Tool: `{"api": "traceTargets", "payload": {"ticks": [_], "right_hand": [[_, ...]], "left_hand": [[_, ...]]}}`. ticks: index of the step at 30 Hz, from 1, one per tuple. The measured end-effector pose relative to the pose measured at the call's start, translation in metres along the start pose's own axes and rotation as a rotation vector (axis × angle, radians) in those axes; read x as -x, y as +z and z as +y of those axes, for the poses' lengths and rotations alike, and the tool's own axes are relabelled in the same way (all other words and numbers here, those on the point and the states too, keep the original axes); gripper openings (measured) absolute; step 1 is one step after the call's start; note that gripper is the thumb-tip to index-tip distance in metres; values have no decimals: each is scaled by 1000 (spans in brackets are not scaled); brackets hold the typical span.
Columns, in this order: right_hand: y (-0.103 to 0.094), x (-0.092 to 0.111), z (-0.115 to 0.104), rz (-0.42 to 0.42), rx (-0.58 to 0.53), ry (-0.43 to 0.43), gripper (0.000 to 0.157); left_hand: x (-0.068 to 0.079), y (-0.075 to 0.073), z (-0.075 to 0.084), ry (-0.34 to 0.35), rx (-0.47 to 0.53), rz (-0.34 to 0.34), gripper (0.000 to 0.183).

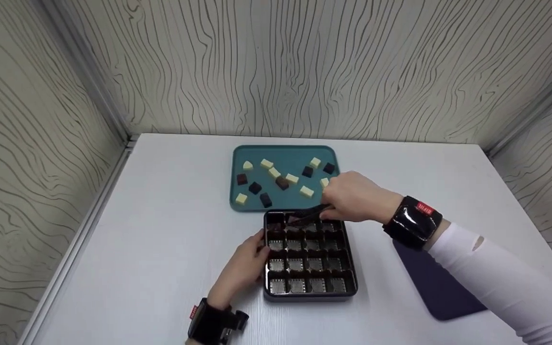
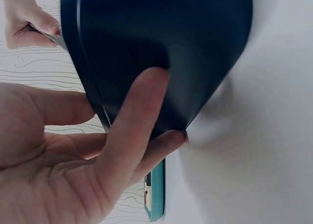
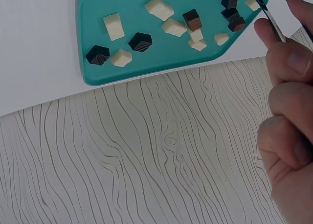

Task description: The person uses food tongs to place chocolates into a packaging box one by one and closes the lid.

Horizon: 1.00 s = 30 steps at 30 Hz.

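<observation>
My right hand (image 1: 355,196) grips dark tongs (image 1: 313,211) over the back row of a black box (image 1: 310,298) divided into compartments. At their tips, in the second compartment from the left, shows a brown chocolate (image 1: 293,220); whether they still pinch it I cannot tell. Another brown chocolate (image 1: 274,226) lies in the back left compartment. Against the box's left side rests my left hand (image 1: 242,263), and in the left wrist view its fairly straight fingers (image 2: 142,101) touch the dark outer wall. The right wrist view shows the right fingers curled round the tongs.
Behind the box lies a teal tray (image 1: 285,151) with several white, brown and dark chocolates scattered on it. A dark purple flat piece (image 1: 436,287) lies to the right, partly under the right arm. Wood-patterned panels (image 1: 276,67) enclose the white table (image 1: 170,191).
</observation>
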State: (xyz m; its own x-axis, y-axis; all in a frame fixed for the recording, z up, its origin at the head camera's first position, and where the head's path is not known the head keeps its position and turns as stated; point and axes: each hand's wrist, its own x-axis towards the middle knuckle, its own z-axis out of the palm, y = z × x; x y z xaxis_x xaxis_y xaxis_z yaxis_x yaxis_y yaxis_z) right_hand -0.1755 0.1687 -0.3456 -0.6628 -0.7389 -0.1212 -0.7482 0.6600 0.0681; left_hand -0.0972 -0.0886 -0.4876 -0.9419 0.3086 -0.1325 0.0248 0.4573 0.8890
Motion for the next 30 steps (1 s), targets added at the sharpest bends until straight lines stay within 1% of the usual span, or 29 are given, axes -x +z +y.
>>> {"api": "traceTargets", "payload": {"ticks": [8,14,18,24,28,30], "right_hand": [[-4,-10,-4,-34,12,-8,54],[-7,-22,-7,-64,83,-42,65],[-6,-31,-11,-93,140,-62,66],[-9,-43,-19,-184,199,-54,61],[-9,-52,-27,-220,259,-68,50],[-8,-56,-30,-230,270,-72,43]], "left_hand": [[0,0,0,0,-7,-2,57],[-1,-1,-1,24,-37,3,57],[-1,-1,-1,21,-34,9,57],[0,0,0,15,-40,9,57],[0,0,-1,9,-37,9,57],[0,1,-2,3,-30,8,57]]}}
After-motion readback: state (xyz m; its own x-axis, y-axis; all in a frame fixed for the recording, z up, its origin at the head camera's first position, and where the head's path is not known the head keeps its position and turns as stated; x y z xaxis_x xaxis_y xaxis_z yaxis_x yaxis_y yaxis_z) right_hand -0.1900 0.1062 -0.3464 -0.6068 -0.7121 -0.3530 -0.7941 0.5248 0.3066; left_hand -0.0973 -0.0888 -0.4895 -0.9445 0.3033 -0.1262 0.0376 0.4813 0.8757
